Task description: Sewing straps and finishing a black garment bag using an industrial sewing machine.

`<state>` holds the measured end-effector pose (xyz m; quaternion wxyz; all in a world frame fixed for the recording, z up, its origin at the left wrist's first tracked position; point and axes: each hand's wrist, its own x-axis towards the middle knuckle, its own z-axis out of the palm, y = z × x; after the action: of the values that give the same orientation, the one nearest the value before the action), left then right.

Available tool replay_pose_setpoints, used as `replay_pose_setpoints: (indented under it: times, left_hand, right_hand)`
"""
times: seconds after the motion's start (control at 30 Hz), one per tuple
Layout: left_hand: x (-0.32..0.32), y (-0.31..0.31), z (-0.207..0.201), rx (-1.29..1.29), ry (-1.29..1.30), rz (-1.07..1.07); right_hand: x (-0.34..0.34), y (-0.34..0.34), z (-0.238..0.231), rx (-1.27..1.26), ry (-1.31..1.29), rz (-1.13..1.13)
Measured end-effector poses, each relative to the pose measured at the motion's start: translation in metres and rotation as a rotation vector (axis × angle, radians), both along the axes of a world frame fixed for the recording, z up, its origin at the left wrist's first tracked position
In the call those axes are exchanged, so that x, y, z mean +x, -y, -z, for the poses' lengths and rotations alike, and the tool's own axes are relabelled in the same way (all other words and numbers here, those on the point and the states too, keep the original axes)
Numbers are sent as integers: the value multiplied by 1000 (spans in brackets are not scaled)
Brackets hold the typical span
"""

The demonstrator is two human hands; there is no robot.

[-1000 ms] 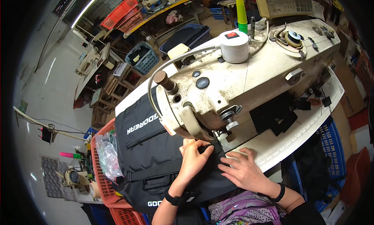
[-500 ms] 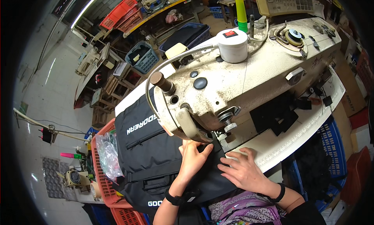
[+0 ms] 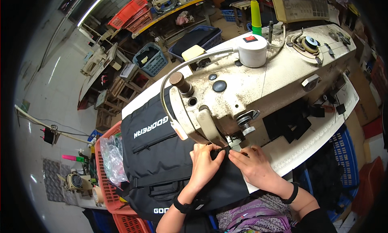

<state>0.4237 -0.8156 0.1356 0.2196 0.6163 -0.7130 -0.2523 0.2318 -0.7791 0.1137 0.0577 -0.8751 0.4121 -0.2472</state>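
A black bag piece point(image 3: 161, 156) with white lettering and zips lies across the bed of the cream sewing machine point(image 3: 258, 77), its right part under the machine head. Close to the presser foot, my left hand point(image 3: 205, 164) is closed, thumb and fingers pinching the black fabric. On the other side of the foot, my right hand point(image 3: 260, 168) has its fingertips drawn together on the fabric edge. The needle area is partly hidden by the machine head and my fingers.
Black fabric scraps point(image 3: 287, 122) lie on the white machine table point(image 3: 291, 158) beneath the arm. An orange basket point(image 3: 106, 180) with clear plastic stands at the left, a blue crate point(image 3: 345, 160) at the right. A flexible lamp hose point(image 3: 163, 85) curves along the machine head.
My right hand has moved left and forward to the presser foot, its spread fingers drawing together on the fabric. My left hand stays pinching. The whole view has shifted slightly.
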Motion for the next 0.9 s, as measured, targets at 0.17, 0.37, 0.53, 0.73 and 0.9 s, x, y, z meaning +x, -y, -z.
replay_pose_setpoints:
  times: [0.17, 0.37, 0.53, 0.73, 0.9]
  left_hand:
    - [8, -6, -6, -379, 78, 334]
    - [24, -7, 8, -352, 39, 427]
    - [30, -5, 21, -391, 10, 428]
    - [29, 12, 21, -442, 15, 436]
    - [31, 19, 29, -341, -139, 394]
  right_hand:
    - [2, 3, 2, -28, -1, 0]
    - [1, 1, -1, -18, -26, 3]
    - [2, -1, 0, -25, -82, 17]
    - [4, 8, 0, -75, -130, 74]
    - [6, 12, 5, -73, -108, 87]
